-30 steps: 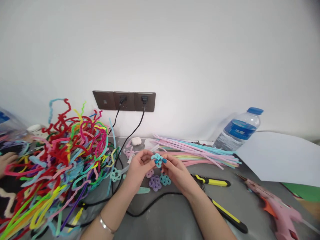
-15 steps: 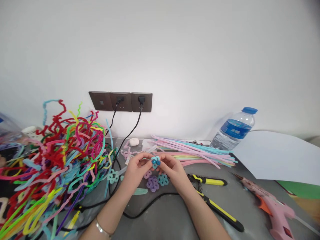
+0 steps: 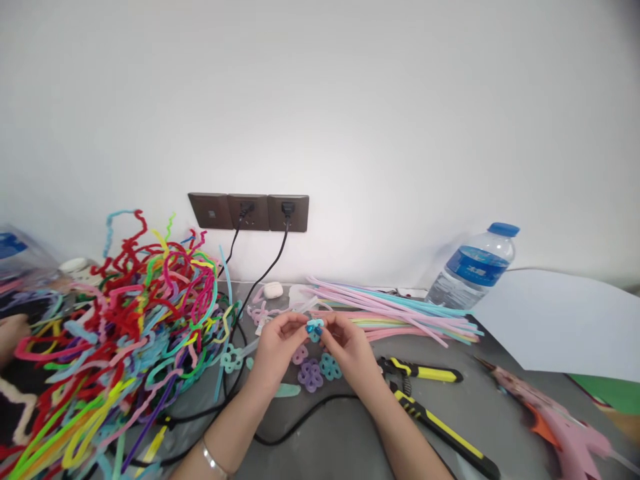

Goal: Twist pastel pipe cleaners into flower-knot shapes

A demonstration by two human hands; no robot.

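Note:
Between my fingertips is a small light-blue pipe cleaner flower (image 3: 315, 329) with looped petals. My left hand (image 3: 277, 343) pinches it from the left, while my right hand (image 3: 350, 343) grips its other side with thumb and fingers closed. Part of the flower is covered by my thumbs. Just below, a purple looped flower (image 3: 311, 375), a teal looped flower (image 3: 330, 367) and a pink one (image 3: 299, 355) lie on the grey table. A pale green flower (image 3: 231, 359) rests left of my left hand.
A tangled heap of pipe cleaners (image 3: 135, 320) covers the left side, near another person's hand (image 3: 11, 337). Straight pipe cleaners (image 3: 380, 303) lie behind my hands. Yellow-black pliers (image 3: 440, 427), a pink glue gun (image 3: 555, 420), a water bottle (image 3: 475, 267) and black cables (image 3: 310, 413) surround me.
My hands stay together on the light-blue flower, which has tilted so its petals look flatter. My thumbs have shifted slightly on it. The whole view has swayed a little.

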